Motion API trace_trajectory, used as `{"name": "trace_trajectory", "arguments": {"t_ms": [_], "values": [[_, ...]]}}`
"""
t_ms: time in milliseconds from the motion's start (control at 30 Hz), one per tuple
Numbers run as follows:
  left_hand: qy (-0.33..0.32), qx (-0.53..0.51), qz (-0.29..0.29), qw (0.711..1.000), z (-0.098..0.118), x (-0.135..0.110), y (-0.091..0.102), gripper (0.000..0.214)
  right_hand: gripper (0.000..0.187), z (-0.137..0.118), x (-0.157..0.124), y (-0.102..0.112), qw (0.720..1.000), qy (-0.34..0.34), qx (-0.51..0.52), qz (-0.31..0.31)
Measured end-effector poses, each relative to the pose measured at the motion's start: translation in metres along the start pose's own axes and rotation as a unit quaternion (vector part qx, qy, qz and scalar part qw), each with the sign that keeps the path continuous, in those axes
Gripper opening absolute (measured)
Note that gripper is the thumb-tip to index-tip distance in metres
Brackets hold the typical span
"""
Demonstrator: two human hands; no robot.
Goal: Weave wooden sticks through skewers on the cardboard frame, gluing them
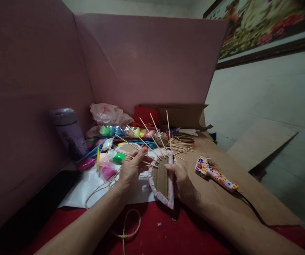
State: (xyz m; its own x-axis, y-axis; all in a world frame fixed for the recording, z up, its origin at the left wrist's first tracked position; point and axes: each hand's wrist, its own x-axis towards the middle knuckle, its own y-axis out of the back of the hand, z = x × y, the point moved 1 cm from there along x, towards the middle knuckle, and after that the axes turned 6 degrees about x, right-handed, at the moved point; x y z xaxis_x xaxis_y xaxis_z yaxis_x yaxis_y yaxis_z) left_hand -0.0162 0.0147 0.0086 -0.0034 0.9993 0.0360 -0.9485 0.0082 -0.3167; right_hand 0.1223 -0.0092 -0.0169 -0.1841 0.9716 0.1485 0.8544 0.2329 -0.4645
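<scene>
My right hand grips the right edge of a pointed cardboard piece bordered with pale printed material. Several thin wooden sticks fan out from its upper end, toward the back and the left. At the piece's upper left, my left hand is closed with its thumb and fingers around the lowest sticks. The finger pads are partly hidden there. Behind the left hand lies a second cardboard piece with a similar border, partly covered.
A flower-patterned glue gun with a black cord lies at right. Loose sticks, scissors and a twine ball are behind. Colourful clay packs and a purple bottle stand left. Twine trails across red cloth.
</scene>
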Motion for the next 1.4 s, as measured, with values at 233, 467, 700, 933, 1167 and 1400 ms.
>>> {"name": "trace_trajectory", "arguments": {"t_ms": [233, 467, 700, 933, 1167, 1400], "values": [[0.002, -0.006, 0.003, 1.0, 0.001, -0.0011, 0.0, 0.03, 0.017, 0.0006, 0.0004, -0.0015, 0.999, -0.024, 0.04, -0.001], [0.003, -0.004, 0.004, 1.0, 0.0002, 0.0006, 0.0001, 0.03, 0.017, 0.001, 0.0022, 0.0001, 0.999, -0.027, 0.024, 0.014], [0.006, -0.003, 0.009, 1.0, 0.0003, -0.0008, 0.0007, 0.028, 0.018, 0.0008, 0.0016, -0.0013, 0.999, -0.03, 0.035, 0.007], [0.008, 0.0, 0.007, 1.0, -0.0006, 0.0, 0.0011, 0.028, 0.019, 0.0016, 0.0032, 0.0001, 0.999, -0.024, 0.031, 0.007], [0.007, -0.007, 0.006, 1.0, -0.0006, 0.0003, 0.0007, 0.031, 0.016, 0.0026, 0.0025, 0.0, 0.999, -0.025, 0.042, 0.007], [0.0, -0.017, 0.001, 1.0, 0.0011, -0.0011, -0.0003, 0.032, 0.013, 0.0037, 0.003, 0.0012, 0.999, -0.015, 0.038, 0.012]]}}
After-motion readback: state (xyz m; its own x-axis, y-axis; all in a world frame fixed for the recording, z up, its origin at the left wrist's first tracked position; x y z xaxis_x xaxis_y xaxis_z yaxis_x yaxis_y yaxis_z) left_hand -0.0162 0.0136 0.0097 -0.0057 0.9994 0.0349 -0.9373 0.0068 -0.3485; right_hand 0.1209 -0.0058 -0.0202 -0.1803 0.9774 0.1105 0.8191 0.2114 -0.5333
